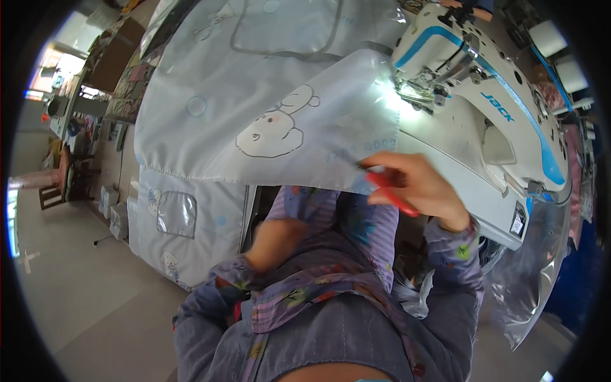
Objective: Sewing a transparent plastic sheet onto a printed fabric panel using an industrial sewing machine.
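My right hand (428,191) is closed around red-handled scissors (393,194), their dark blades pointing left over the near edge of the cloth. A large pale grey fabric cover (210,134) with a cartoon rabbit print spreads across the work table, and part of it hangs down on the left. Above my lap is my left hand (277,243), blurred by motion, so its fingers cannot be made out. The white and blue sewing machine (484,83) stands to the right, its lamp lit; the cloth's right edge lies near its needle area.
Clear plastic film (528,274) hangs beyond the table's right end. White thread cones (548,38) stand at the far right. A wooden chair (60,178) and small boxes (118,219) are on the floor at left. A white plastic bag (417,296) lies beside my right leg.
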`<state>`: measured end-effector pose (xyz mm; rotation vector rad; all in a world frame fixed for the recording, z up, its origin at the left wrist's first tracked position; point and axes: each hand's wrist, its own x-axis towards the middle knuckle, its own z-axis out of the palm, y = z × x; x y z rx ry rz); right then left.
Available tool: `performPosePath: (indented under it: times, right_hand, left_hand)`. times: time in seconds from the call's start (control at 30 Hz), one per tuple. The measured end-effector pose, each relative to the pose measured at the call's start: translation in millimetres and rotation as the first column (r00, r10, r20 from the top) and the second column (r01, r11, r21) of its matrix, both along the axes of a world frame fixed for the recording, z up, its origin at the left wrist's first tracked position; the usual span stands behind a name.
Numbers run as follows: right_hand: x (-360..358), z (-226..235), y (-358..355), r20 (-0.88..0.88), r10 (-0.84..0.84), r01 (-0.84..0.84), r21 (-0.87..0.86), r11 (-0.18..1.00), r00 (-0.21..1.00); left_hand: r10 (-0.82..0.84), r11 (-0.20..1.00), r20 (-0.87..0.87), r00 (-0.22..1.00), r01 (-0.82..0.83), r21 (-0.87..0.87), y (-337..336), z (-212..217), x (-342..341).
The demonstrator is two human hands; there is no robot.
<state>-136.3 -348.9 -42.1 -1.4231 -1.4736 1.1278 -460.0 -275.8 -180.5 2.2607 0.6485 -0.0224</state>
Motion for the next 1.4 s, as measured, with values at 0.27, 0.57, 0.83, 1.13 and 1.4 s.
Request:
performPosePath:
  times: [0.27,0.57,0.83,1.13,1.4]
  right_hand:
    - [59.4,-40.1,-95.2,0.747,-0.662,0.421,0.579,0.698,0.069]
    - [-57.8,-65.3,-43.8,0.071,-0.758,0.761,-0.025,0.648,0.648]
    - [-53.2,-72.3,-40.4,-0.216,-0.706,0.673,-0.216,0.708,0.674]
    - [-23.0,-68.0,-22.1,-0.256,-0.641,0.594,-0.243,0.767,0.724]
    - [0.4,-52.3,0.8,-0.117,-0.634,0.586,-0.282,0.76,0.765]
  left_hand:
    - [-0.001,0.868,-0.145,0.989,0.073,0.492,18.2,75.8,23.1]
    - [-0.32,0.69,0.213,0.923,0.073,0.72,23.6,76.5,122.3]
    - [-0.429,0.789,0.325,0.843,0.175,0.588,55.3,67.8,118.0]
    - [-0.43,0.824,0.383,0.818,0.183,0.536,78.2,68.8,141.3]
    - [-0.466,0.822,0.373,0.802,0.237,0.517,108.2,72.0,172.0]
